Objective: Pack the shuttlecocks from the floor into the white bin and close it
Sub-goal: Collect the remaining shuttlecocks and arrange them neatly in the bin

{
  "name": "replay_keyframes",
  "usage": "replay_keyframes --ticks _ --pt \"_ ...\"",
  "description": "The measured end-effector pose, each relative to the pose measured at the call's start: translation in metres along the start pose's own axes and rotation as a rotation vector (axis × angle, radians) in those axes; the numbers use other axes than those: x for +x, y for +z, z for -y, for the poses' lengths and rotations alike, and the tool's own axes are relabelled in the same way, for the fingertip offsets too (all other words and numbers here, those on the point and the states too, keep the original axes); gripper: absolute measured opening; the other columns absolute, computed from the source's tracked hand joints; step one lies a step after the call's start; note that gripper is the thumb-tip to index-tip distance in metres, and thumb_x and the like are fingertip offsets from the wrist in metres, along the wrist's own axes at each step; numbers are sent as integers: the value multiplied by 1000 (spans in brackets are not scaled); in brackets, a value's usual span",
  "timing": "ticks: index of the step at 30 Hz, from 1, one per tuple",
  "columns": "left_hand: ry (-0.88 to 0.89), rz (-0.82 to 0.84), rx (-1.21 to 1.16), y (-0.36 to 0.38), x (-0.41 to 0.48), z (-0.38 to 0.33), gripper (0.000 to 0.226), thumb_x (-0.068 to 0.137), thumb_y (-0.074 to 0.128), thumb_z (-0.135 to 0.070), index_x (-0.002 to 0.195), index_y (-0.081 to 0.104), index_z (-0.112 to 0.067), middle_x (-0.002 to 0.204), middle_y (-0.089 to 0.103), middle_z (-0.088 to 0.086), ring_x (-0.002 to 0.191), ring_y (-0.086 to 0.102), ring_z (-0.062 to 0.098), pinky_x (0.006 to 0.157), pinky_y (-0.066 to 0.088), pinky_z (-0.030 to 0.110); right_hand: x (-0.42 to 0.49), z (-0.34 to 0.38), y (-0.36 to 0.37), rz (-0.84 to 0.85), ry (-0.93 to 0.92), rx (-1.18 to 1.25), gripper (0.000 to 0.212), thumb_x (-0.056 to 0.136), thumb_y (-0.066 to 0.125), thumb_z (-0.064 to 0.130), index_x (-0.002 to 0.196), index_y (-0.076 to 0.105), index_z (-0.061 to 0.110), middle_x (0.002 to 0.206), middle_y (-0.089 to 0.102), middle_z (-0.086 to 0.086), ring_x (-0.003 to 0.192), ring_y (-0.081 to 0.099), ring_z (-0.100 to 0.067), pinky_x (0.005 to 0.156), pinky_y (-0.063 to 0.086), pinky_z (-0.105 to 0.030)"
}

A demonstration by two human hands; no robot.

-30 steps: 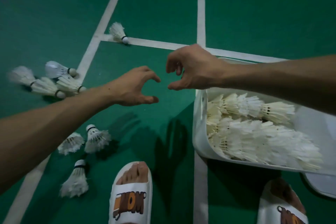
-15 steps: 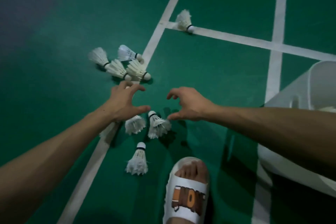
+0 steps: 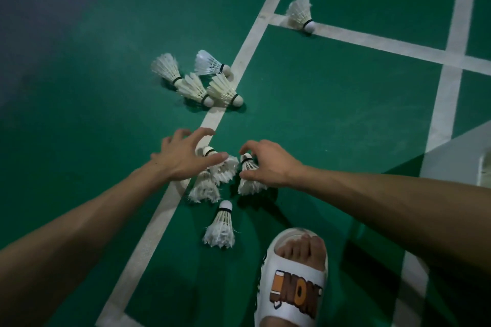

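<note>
White feather shuttlecocks lie on the green court floor. My left hand point(image 3: 183, 158) is spread, fingers straight, over two shuttlecocks point(image 3: 221, 171) lying on the white line, and its thumb rests across one. My right hand point(image 3: 267, 163) curls its fingers and thumb round an upright shuttlecock point(image 3: 249, 180) beside them. Another shuttlecock point(image 3: 220, 229) stands closer to me. Several more point(image 3: 198, 82) lie in a cluster farther off, and a single one point(image 3: 301, 13) sits on a far line. Only a corner of the white bin point(image 3: 484, 170) shows at the right edge.
My foot in a white slipper point(image 3: 292, 281) with an orange print stands at the bottom, just right of the nearest shuttlecock. White court lines point(image 3: 255, 34) cross the green floor. The far left of the floor is dark.
The view swung left from the filled bin to the floor. Both hands dropped onto the near shuttlecocks; the right hand's fingers now curl round one and the left covers two.
</note>
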State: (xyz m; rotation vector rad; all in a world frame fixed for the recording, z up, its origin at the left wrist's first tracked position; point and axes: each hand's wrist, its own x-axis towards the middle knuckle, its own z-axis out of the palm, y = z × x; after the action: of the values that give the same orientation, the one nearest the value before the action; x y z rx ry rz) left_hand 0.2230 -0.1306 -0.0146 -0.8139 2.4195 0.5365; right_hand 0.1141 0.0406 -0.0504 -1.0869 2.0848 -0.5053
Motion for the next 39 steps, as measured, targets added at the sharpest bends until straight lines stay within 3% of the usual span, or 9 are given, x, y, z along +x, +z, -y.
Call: replay_keyframes --ticks 3,7,14,19,24,28,32,36,39 --pt "-9 173 -219 9 -5 3 78 69 39 -85 139 21 -57 152 16 18 131 35 43 100 38 63 -1 -4 -4 -46 29 38 46 85 67 37 126 51 21 125 52 -9 112 51 -22 95 40 -33" --pt "-2 228 -345 26 -8 -10 78 59 45 -88 129 39 -55 145 31 15 118 50 35 97 47 53 -4 -7 -5 -55 36 63 41 88 63 38 125 52 23 125 52 -8 114 51 -22 102 40 -36" --pt "-6 119 -735 32 -7 -46 33 91 58 -41 121 60 -30 128 56 4 101 58 19 78 49 36 -16 -7 -22 -65 75 76 33 91 62 32 117 65 12 122 65 -5 109 60 -18 91 43 -26" --pt "70 30 -807 21 -4 -68 24 93 55 -41 112 58 -27 103 59 4 78 54 17 60 43 28 -41 -13 -80 -141 93 162 45 81 72 41 118 62 17 127 60 2 108 52 -8 90 36 -20" --pt "195 -77 -641 27 7 -102 10 85 68 -21 92 61 -17 98 60 6 68 55 20 60 53 39 -68 -33 -110 -234 175 100 43 75 79 37 113 66 21 122 63 3 113 56 -14 83 36 -18" --pt "199 -75 -381 40 15 -127 31 85 66 -38 107 49 -23 111 47 11 80 56 23 66 43 26 -86 -46 -110 -198 192 25 42 77 78 33 114 64 20 126 61 1 111 56 -16 84 36 -18" --pt "113 -131 -362 38 28 -154 48 82 63 -49 118 36 -32 125 31 11 118 41 40 105 35 47 -95 -63 -115 -207 225 -6 42 78 76 32 116 63 19 126 61 0 111 56 -17 83 35 -17" --pt "285 -21 7 16 46 -162 99 67 83 -40 142 18 -48 153 4 17 136 17 48 113 23 55 -96 -74 -129 -211 249 32 44 79 77 31 117 62 18 127 61 -1 111 57 -18 85 38 -21" --pt "456 121 177 15 61 -153 118 60 88 -33 136 2 -63 155 -14 15 141 12 47 115 22 53 -91 -76 -135 -201 238 37 43 79 77 31 117 62 19 128 60 -1 113 56 -19 86 38 -22"
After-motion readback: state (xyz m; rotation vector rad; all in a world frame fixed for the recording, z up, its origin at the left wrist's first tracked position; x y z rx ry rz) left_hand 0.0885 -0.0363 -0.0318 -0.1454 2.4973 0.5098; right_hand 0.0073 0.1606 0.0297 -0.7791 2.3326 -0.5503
